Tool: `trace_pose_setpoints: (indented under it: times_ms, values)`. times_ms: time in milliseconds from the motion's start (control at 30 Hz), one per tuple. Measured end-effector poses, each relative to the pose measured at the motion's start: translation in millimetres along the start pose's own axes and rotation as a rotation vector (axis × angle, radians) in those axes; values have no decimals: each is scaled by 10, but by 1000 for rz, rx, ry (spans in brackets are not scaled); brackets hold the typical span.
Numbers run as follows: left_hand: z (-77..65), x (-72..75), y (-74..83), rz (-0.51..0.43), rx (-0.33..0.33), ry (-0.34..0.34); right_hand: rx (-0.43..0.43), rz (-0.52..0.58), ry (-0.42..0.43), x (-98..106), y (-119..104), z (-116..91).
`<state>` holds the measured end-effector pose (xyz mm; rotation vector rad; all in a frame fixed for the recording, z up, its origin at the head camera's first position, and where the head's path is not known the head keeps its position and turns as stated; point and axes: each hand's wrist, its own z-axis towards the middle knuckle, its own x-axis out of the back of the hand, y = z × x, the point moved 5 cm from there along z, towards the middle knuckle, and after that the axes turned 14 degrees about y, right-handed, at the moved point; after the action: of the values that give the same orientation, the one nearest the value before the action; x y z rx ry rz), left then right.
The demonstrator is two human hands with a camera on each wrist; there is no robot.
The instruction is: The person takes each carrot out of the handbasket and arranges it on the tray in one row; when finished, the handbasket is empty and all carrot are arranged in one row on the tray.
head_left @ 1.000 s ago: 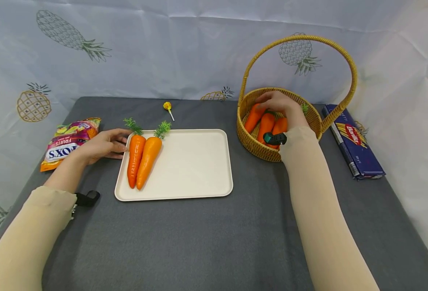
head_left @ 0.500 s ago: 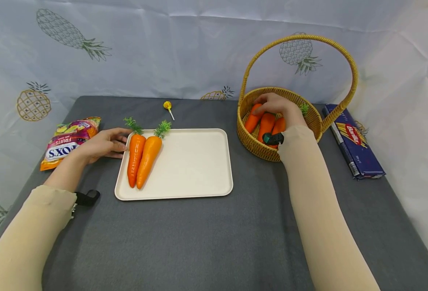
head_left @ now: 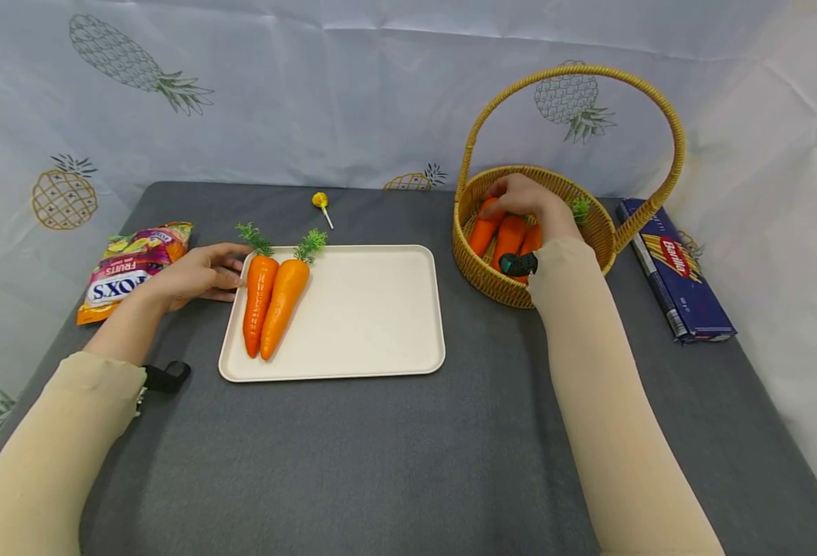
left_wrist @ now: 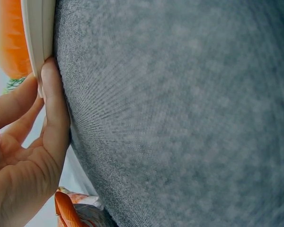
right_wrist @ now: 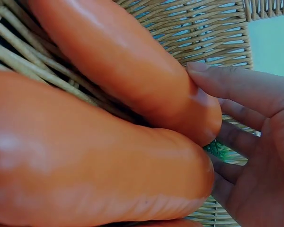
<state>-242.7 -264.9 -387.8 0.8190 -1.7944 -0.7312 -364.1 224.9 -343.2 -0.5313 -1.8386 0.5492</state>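
Note:
My left hand [head_left: 203,276] pinches the left rim of a cream tray [head_left: 374,309] between thumb and fingers, as the left wrist view shows. Two orange carrots [head_left: 286,305] with green tops lie side by side on the tray's left part. My right hand [head_left: 528,202] reaches into a wicker basket [head_left: 488,284] and grips the blunt upper end of the leftmost carrot [right_wrist: 132,61], thumb on its near side and fingers behind, partly hidden. Beside it lies another carrot [right_wrist: 99,156]; one more shows at the wrist in the head view.
The basket's tall handle [head_left: 575,71] arches over my right hand. A blue Barilla box [head_left: 676,270] lies right of the basket. A candy bag [head_left: 133,270] sits behind my left wrist. A yellow lollipop [head_left: 321,202] lies behind the tray, near the patterned cloth [head_left: 381,100].
My right wrist has shifted slightly left over the basket, and the gripped carrot has moved a little. The left hand and tray have stayed in place.

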Motion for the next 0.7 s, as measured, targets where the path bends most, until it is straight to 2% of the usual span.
trace_pose_setpoints:
  times_ms: [467, 700]
  values:
    - [20, 0, -25, -1, 5, -14, -14, 9, 26, -18, -27, -79]
    - [21, 4, -28, -1, 3, -17, 54, -34, 24, -24, -44, -15]
